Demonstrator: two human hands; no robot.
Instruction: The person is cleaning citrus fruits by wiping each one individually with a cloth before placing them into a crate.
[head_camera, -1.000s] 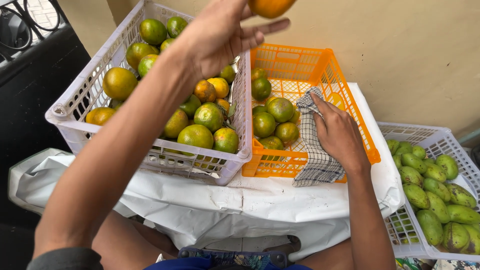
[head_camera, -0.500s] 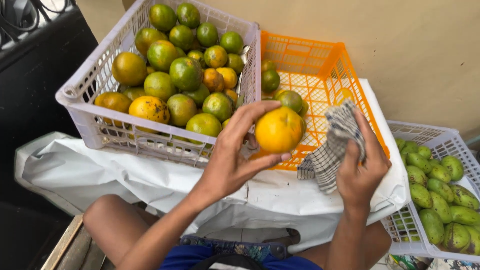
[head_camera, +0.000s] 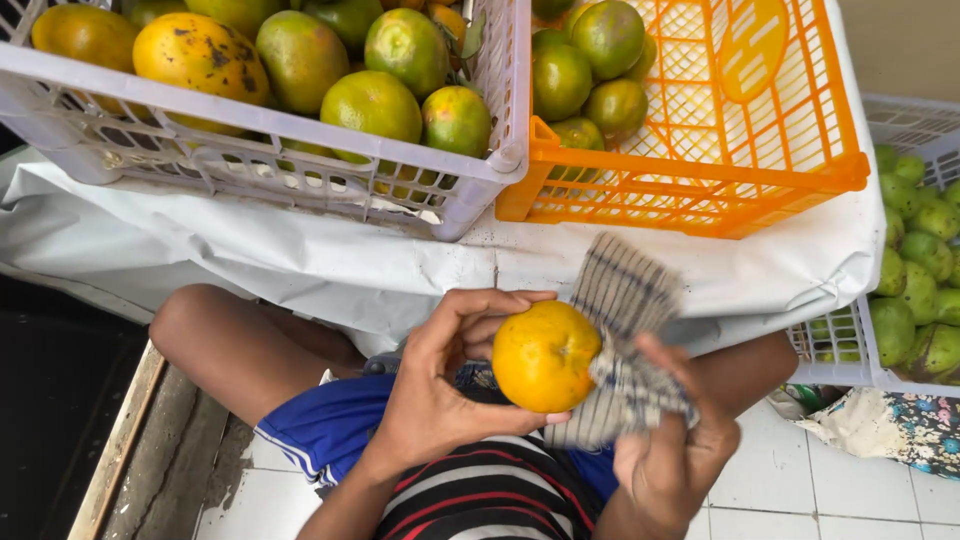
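Note:
My left hand (head_camera: 440, 390) grips a round yellow-orange citrus fruit (head_camera: 545, 357) over my lap. A checked grey-and-white cloth (head_camera: 622, 340) lies against the fruit's right side, held by my right hand (head_camera: 672, 450). Above them, a pale lilac crate (head_camera: 300, 170) on the left is full of green and orange citrus. To its right, an orange crate (head_camera: 720, 190) holds several greenish citrus in its left corner. Both crates rest on a white sheet (head_camera: 400, 270) over the surface.
A white crate (head_camera: 850, 345) of small green mangoes (head_camera: 915, 270) stands at the right, lower than the table. A patterned cloth (head_camera: 890, 425) lies under it on white floor tiles. My knee and blue shorts fill the lower middle. A dark gap and wooden edge run along the left.
Both hands have dropped from the crates toward my lap. The left hand brought the fruit down, and the right hand brought the cloth against it. The view has tilted downward.

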